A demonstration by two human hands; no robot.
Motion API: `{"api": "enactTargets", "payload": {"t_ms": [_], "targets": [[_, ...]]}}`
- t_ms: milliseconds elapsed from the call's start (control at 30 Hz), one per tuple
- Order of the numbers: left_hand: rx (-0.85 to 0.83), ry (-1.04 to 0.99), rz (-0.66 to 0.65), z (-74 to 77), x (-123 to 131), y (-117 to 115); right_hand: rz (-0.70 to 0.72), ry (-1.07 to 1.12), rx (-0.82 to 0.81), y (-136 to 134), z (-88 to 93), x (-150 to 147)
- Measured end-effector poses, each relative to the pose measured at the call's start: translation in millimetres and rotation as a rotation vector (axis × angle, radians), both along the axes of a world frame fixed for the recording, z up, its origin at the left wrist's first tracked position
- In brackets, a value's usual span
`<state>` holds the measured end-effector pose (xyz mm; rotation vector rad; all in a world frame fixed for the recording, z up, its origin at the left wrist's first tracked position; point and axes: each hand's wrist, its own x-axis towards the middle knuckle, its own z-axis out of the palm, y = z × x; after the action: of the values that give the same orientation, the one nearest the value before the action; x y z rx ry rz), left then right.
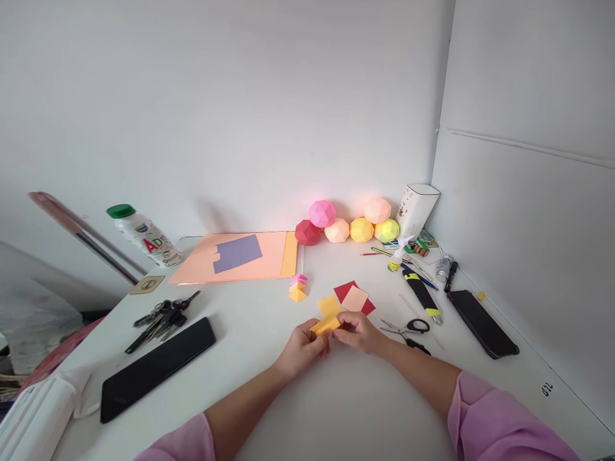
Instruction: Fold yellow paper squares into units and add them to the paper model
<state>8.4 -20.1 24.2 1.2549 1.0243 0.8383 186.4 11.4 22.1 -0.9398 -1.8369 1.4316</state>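
Between my two hands is a small folded piece of yellow-orange paper. My left hand pinches its left side, thumb on the near face. The fingers of my right hand close on its right end. Just beyond lies a flat yellow paper square. Red paper squares and a peach paper square overlap to the right of it. To the left stand small folded pink and yellow paper pieces. Scissors rest open, right of my right hand.
Faceted paper balls line the wall. Peach sheets with a purple cut piece lie left. Keys, a black phone and a bottle are farther left. A cutter, glue bottle and another phone sit right.
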Motion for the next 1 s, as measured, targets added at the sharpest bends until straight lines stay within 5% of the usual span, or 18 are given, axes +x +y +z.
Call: {"api": "enactTargets", "payload": {"t_ms": [233,633,1000], "targets": [[-0.019,0.008,-0.007,-1.7,2.9,-0.7,0.048,0.024,-0.025,1.0,-2.3,3.8],[-0.030,-0.031,0.044,3.9,2.9,-0.5,-0.080,0.148,-0.154,4.8,-3.3,4.2],[0.008,-0.183,0.065,2.8,1.4,0.1,-0.072,0.112,-0.095,1.6,-1.5,3.9]]}}
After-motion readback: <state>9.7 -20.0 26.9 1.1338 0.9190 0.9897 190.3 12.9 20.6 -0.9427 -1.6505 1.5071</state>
